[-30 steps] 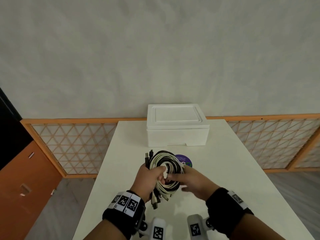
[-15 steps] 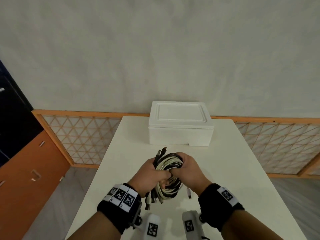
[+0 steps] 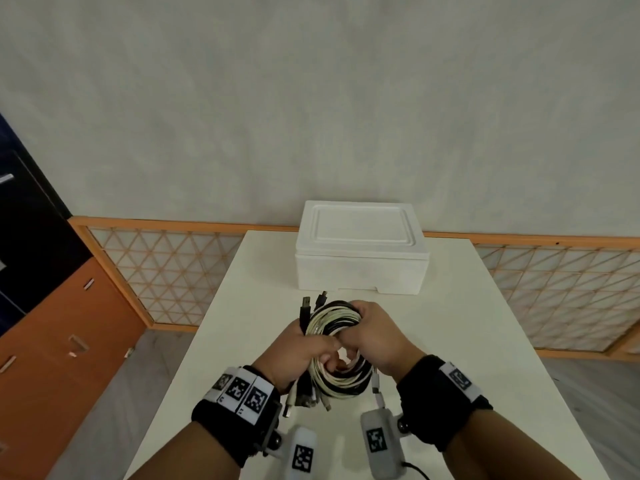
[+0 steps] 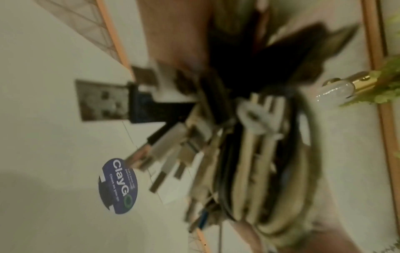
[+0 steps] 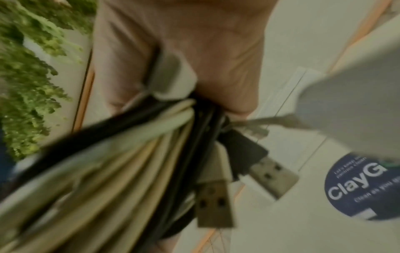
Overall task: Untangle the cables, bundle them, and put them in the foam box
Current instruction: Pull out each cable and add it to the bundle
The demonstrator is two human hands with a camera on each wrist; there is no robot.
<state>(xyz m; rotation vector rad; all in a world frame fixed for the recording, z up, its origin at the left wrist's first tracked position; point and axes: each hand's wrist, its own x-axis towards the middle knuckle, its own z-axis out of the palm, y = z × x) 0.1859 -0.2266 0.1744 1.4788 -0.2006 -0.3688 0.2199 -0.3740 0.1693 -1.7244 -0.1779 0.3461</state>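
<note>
Cables (image 3: 334,344), black and cream USB ones wound in one coil, are held above the desk (image 3: 450,341), in front of the foam box (image 3: 362,252), whose lid is on. The left hand (image 3: 298,355) grips the left side of the coil with fingers (image 3: 325,342) clenched round it, plugs sticking out above and below the fist. The right hand (image 3: 375,336) grips the right side with curled fingers, and a round blue sticker (image 4: 118,185) lies on the desk under the coil.
</note>
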